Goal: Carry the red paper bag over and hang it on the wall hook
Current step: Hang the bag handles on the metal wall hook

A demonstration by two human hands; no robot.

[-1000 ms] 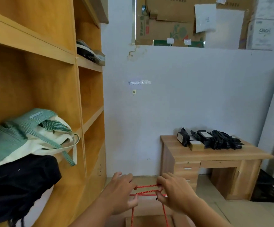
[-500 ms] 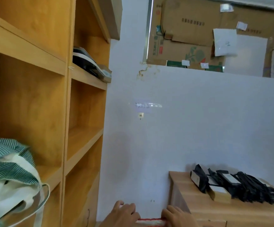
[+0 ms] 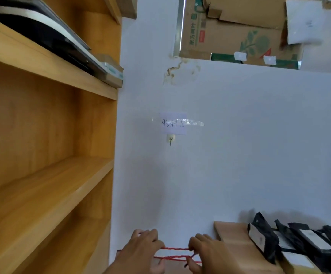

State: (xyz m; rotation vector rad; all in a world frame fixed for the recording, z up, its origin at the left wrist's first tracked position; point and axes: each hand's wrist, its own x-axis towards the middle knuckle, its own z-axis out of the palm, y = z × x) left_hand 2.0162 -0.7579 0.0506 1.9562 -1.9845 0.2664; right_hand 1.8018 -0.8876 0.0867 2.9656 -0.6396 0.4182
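Handwritten paper label point(image 3: 173, 123) above hook point(image 3: 170, 139).

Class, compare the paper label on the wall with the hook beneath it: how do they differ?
The paper label is wide, flat and handwritten, held by shiny tape; the hook is much smaller and sticks out from a pale pad. The label sits above, the hook just below it. Both are fixed to the white wall.

White wall point(image 3: 259, 155) ahead, plaster cracked near an opening stuffed with cardboard boxes point(image 3: 229, 34). Wooden shelving point(image 3: 48, 180) at left, dark flat items point(image 3: 42, 36) on top. Wooden counter point(image 3: 235, 240) low right, bearing black packets point(image 3: 291, 240).
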